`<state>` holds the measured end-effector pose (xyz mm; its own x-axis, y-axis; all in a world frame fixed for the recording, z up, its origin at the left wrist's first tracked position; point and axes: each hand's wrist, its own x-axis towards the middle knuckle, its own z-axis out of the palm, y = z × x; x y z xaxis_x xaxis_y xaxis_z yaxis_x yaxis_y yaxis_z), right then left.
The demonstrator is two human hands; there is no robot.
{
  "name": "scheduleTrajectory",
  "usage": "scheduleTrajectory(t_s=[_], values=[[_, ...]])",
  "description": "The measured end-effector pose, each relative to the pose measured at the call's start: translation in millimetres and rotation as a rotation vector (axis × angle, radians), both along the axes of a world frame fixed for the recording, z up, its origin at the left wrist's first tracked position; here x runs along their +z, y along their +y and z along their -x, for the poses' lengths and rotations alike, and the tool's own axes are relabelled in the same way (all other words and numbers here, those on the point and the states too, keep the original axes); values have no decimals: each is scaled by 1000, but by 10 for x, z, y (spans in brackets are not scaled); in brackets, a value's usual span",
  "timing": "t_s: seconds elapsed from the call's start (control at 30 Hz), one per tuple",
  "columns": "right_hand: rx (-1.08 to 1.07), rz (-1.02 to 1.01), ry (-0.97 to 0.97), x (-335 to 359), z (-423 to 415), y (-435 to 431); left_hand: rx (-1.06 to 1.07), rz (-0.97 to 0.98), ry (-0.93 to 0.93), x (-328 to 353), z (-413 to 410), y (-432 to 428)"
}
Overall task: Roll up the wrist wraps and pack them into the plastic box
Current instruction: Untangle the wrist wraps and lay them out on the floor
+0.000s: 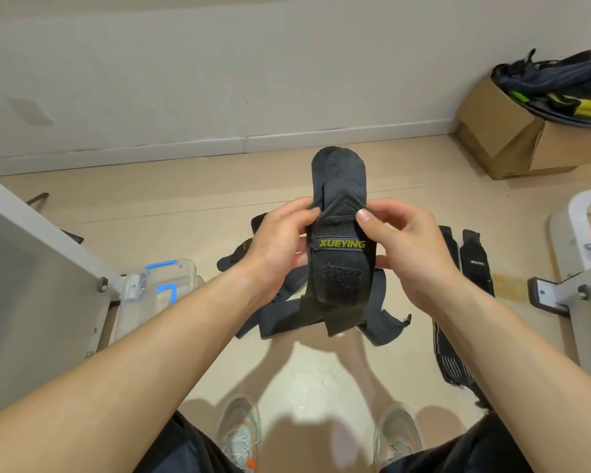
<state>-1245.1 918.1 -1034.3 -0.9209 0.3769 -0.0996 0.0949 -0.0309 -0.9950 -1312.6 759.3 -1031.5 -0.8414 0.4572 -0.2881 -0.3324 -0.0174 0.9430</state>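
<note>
A black wrist wrap [341,268] with a yellow-green label is held up in front of me, its far end folded over. My left hand [277,244] grips its left edge. My right hand [410,244] pinches its right edge, thumb on top. More black wraps [277,312] lie in a loose heap on the floor under my hands. Two other dark wraps [475,268] lie flat to the right. The clear plastic box [157,291] with blue latches stands on the floor at the left, partly behind a grey panel.
A grey panel [31,268] with a bracket fills the left side. White and grey furniture [584,254] stands at the right edge. Cardboard boxes [512,138] with a bag on top sit by the far right wall. My shoes [243,435] are at the bottom.
</note>
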Motion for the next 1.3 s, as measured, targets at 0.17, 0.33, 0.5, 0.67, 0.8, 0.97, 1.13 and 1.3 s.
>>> scheduleTrajectory(t_s=[0.17, 0.33, 0.5, 0.67, 0.8, 0.97, 1.13, 1.3], values=[[-42, 45, -14, -21, 9, -10, -11, -28, -45, -4, -31, 10], [-67, 14, -27, -41, 31, -12, -27, -16, -54, -8, -43, -3], [-61, -18, -34, -45, 38, -16, -36, 4, -52, -21, -40, -10], [-103, -19, -57, -90, 60, -26, -36, -12, -78, -51, -46, 9], [-143, -37, -76, -138, 75, -45, -40, -47, -78, -72, -53, 24], [-149, -65, -75, -130, 63, -95, -44, -5, 82, -151, -69, 34], [-174, -128, -133, -171, 82, -122, 19, 55, 102, -207, -42, 34], [-52, -258, -108, -203, 104, -119, 61, 95, 134, -225, -4, 33]])
